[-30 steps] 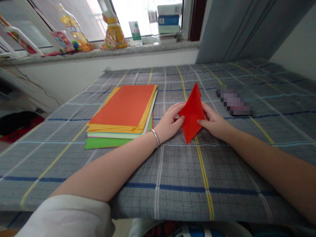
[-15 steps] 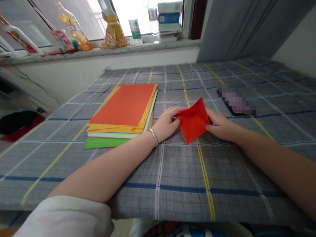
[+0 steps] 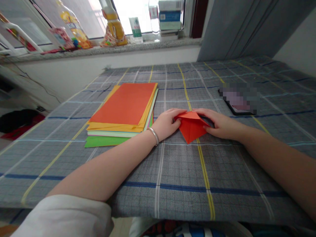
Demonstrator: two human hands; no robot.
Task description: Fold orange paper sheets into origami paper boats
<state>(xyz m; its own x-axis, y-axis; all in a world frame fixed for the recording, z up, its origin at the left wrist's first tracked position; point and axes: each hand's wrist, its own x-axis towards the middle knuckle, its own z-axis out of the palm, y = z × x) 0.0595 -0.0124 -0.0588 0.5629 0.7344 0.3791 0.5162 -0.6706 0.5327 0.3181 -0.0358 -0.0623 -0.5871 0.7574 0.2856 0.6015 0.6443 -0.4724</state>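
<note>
1. Head view, the only feed I've got on my end: the red folded paper [image 3: 190, 127] sits between the two hands over the checked cloth [image 3: 182, 177]. Can't tell if its lower tip touches down.
2. Left hand [image 3: 166, 123] has the paper's left side pinched, thumb in front, fingers behind. Right hand [image 3: 220, 123] grips the right corner with its thumb, fingers arched over the top edge.
3. Relation I'd watch: paper dead between the grips, so neither hand is nearer. One point aims down toward the wearer, a flap bends across the top, and the wide span runs hand to hand. No clear long axis from this angle, tbh.
4. Off to the left: a stack of coloured sheets [image 3: 124, 103]. Beyond the right hand, a phone-like thing [image 3: 238, 102], pixelated.
</note>
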